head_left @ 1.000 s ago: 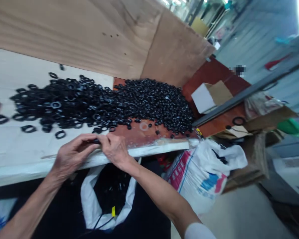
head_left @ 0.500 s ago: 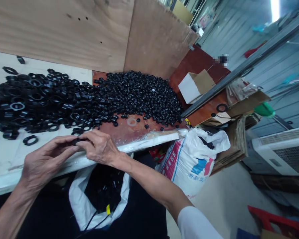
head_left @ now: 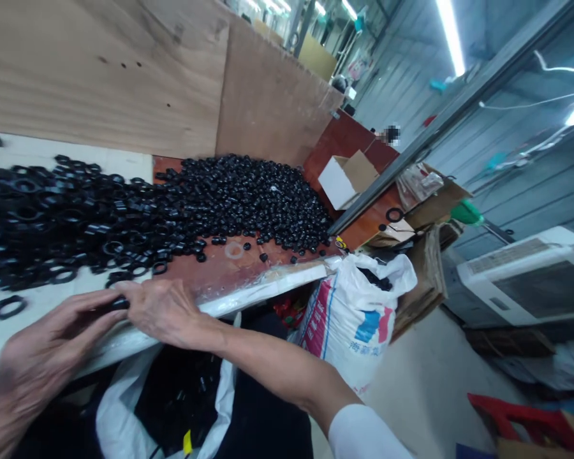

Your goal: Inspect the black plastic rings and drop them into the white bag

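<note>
My left hand [head_left: 52,338] and my right hand [head_left: 165,312] meet at the table's front edge, fingers closed around a small black plastic part [head_left: 120,303]. Mostly covered by fingertips, its exact shape cannot be made out. Behind my hands spreads a heap of black ring nuts [head_left: 76,220], running on to the right into a pile of smaller black caps [head_left: 258,197]. One loose ring nut [head_left: 8,307] lies apart, left of my fingers. Under the edge, below my right forearm, an open white sack [head_left: 119,401] holds more black parts.
A full white printed sack [head_left: 349,325] stands on the floor right of the table. Plywood boards [head_left: 182,83] wall off the table's back. An open carton [head_left: 339,182] and a metal bar [head_left: 392,172] are at the right, with an air cooler [head_left: 530,274] beyond.
The view has swung up and to the right, so the scene sits further left. Both hands remain together, still gripping the small black part.
</note>
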Demonstrator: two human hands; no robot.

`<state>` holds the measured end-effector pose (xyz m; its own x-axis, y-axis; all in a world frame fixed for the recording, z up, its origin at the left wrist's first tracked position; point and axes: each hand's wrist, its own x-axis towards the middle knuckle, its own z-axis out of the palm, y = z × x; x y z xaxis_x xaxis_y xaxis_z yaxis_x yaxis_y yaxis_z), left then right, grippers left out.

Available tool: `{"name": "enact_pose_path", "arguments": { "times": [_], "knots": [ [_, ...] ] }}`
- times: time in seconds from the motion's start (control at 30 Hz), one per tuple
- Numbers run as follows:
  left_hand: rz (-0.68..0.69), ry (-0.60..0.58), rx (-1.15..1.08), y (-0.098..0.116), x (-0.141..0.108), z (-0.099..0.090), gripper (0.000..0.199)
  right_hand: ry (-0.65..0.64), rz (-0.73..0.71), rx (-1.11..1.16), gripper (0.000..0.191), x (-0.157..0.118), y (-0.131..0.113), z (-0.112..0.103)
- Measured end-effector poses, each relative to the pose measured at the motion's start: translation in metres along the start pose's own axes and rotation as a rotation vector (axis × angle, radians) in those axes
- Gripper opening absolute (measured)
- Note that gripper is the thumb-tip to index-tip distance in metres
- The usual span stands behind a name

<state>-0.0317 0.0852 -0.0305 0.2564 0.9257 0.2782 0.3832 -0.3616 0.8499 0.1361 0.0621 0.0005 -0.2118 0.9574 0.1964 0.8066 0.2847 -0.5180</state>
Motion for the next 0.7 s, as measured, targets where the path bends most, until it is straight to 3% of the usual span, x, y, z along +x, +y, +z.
{"name": "enact_pose_path", "arguments": {
  "times": [0.1,0.2,0.43,0.6,0.7],
  "knots": [
    [-0.093,-0.044,-0.051,0.014,-0.001,-0.005,0.032,0.161,0.038,0.093,0.019,-0.009,-0.007,-0.010],
    [-0.087,-0.031,-0.221,0.021,-0.001,-0.007,0.035,0.209,-0.075,0.289,0.018,-0.012,-0.005,-0.013],
    [0.109,0.055,-0.281,0.013,-0.002,-0.011,0.022,0.055,0.213,0.472,0.017,-0.007,-0.003,0.000],
    [0.093,0.009,-0.303,0.012,-0.004,-0.011,0.022,0.106,0.136,0.375,0.017,-0.009,-0.010,-0.001],
    [0.204,0.037,-0.255,0.010,-0.005,-0.010,0.021,0.096,0.172,0.387,0.027,-0.005,-0.011,0.001]
  ]
}}
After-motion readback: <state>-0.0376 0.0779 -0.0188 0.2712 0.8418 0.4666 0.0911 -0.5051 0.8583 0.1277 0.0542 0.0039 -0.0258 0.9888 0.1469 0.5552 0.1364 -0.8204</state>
